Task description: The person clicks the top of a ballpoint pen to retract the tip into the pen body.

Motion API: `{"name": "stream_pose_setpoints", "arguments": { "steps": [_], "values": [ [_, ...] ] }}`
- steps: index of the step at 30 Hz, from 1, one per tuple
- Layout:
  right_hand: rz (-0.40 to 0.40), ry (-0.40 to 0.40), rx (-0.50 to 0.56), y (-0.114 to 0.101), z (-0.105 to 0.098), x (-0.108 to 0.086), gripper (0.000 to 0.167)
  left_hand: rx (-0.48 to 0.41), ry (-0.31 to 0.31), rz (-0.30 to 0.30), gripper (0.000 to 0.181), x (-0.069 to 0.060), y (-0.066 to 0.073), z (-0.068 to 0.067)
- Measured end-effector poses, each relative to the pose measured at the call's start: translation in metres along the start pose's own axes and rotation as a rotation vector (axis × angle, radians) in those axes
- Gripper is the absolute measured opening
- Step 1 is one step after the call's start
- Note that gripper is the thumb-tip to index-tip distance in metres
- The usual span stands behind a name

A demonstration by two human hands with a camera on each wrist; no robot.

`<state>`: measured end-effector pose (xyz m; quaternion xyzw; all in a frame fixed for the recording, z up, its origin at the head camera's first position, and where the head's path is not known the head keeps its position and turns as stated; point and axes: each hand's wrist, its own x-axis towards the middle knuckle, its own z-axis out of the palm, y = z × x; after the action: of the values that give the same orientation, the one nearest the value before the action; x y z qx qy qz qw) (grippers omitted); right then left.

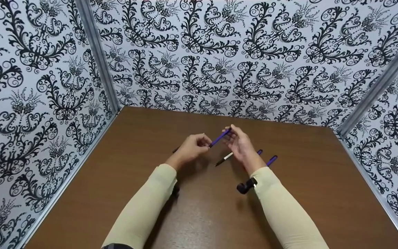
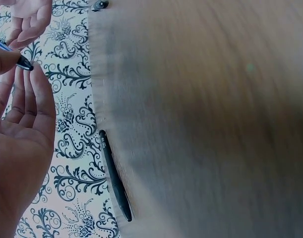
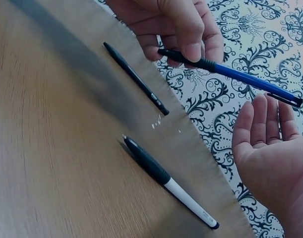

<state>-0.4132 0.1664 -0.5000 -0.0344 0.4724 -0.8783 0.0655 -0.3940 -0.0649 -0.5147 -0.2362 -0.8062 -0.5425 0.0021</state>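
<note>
A blue pen (image 1: 219,138) with a black grip and clip is held above the table. My left hand (image 1: 193,147) pinches its black grip end between thumb and fingers, seen closely in the right wrist view, where the left hand (image 3: 188,29) is at the top. The clip end reaches my right hand (image 1: 242,147), by the thumb. In the right wrist view the right hand (image 3: 270,148) has its fingers extended beneath that end; its thumb is mostly out of frame. Below the hands lies a white pen (image 3: 188,198) with a black grip.
On the brown table (image 1: 199,214) a black pen (image 3: 136,79) lies beyond the white one, largely hidden by the left hand in the head view. Two blue pens (image 1: 272,160) lie partly behind the right forearm. Patterned walls (image 1: 212,69) enclose the table's back and sides.
</note>
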Motion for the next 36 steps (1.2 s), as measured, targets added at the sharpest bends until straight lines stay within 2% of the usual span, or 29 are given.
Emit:
{"name": "stream_pose_setpoints", "arguments": {
  "steps": [17, 22, 30, 36],
  "values": [
    [-0.070, -0.002, -0.188, -0.001, -0.008, -0.003, 0.017, -0.032, 0.024, -0.002, 0.019, -0.003, -0.002, -0.005],
    [-0.073, -0.002, -0.291, -0.004, -0.013, -0.005, 0.009, -0.046, 0.027, -0.024, 0.019, -0.004, -0.003, -0.007],
    [-0.095, -0.016, -0.425, -0.008, -0.022, -0.009, 0.011, -0.044, 0.026, -0.038, 0.016, -0.005, -0.007, -0.011],
    [-0.109, -0.004, -0.525, -0.012, -0.033, -0.009, 0.010, 0.001, 0.035, -0.066, 0.022, -0.006, -0.011, -0.013]
  ]
}}
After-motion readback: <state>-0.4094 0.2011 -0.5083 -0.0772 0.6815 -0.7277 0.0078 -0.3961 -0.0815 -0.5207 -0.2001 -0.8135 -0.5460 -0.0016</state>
